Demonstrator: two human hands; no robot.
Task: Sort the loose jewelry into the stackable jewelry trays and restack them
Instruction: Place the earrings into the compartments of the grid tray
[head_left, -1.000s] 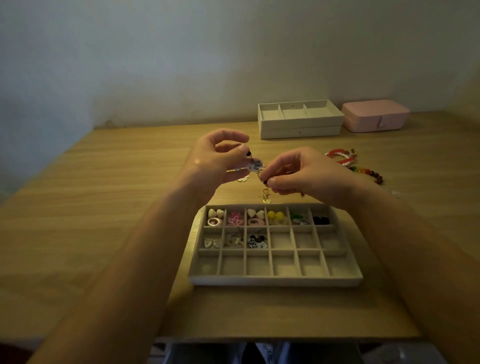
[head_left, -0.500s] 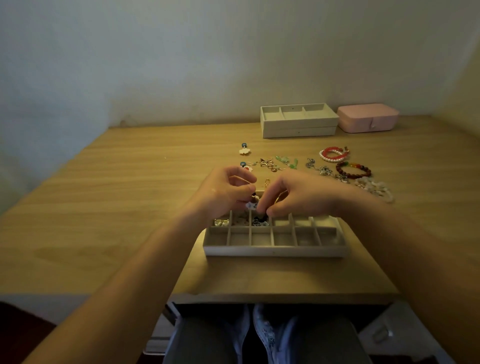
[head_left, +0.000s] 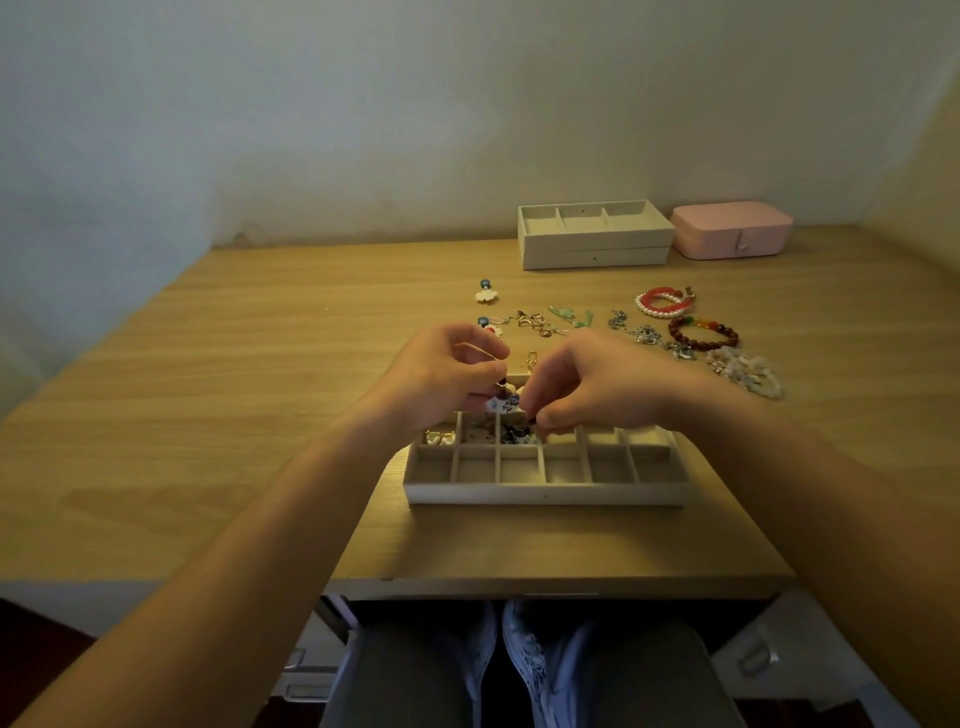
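Note:
A beige compartment tray (head_left: 545, 492) lies near the table's front edge, with small pieces in its far cells. Both my hands hover over its far rows. My left hand (head_left: 441, 376) pinches a blue-and-white earring (head_left: 503, 404) by its hook. My right hand (head_left: 592, 387) has its fingertips curled down at a dark earring (head_left: 517, 435) in a cell; the grip itself is hidden. Loose earrings (head_left: 535, 325), a chain (head_left: 644, 335) and beaded bracelets (head_left: 704, 332) lie on the table beyond.
Two stacked beige trays (head_left: 595, 236) stand at the back by the wall, with a pink jewelry box (head_left: 732, 229) to their right. A white flower earring (head_left: 487, 295) lies apart at the left of the loose pile. My knees show below the table edge.
Both hands came down from above the table to the tray's far rows, carrying the blue-and-white earring. The camera tilted, so the loose jewelry beyond the hands came into view.

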